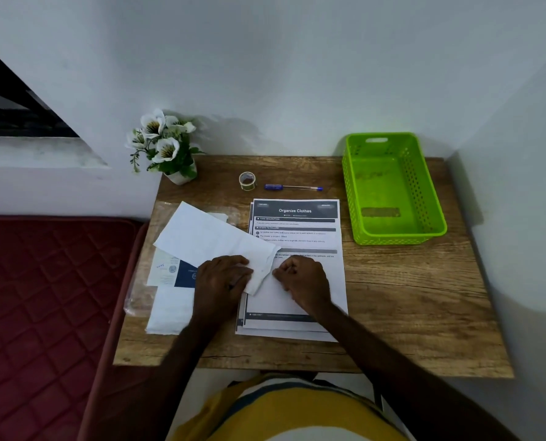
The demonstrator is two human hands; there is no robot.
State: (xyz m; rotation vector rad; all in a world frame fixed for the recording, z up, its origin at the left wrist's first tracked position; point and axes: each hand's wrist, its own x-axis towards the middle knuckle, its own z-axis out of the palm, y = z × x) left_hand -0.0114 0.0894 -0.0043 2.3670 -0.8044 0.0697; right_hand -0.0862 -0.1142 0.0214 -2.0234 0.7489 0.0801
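A folded white paper [208, 237] lies slanted across the wooden table [408, 297], its near end crumpled. My left hand [222, 280] lies on that near end, fingers over the paper. My right hand [303, 281] sits just right of the crumpled edge with curled fingers on a stack of printed sheets [297, 224] headed "Organize Clothes"; whether it pinches the paper I cannot tell. Under the folded paper lie a blue-and-white card [174, 270] and another white sheet [170, 310].
An empty green plastic basket [392, 189] stands at the back right. A roll of tape [247, 180] and a blue pen [292, 187] lie behind the sheets. A pot of white flowers [166, 148] stands at the back left corner. A red mattress [42, 297] borders the table's left.
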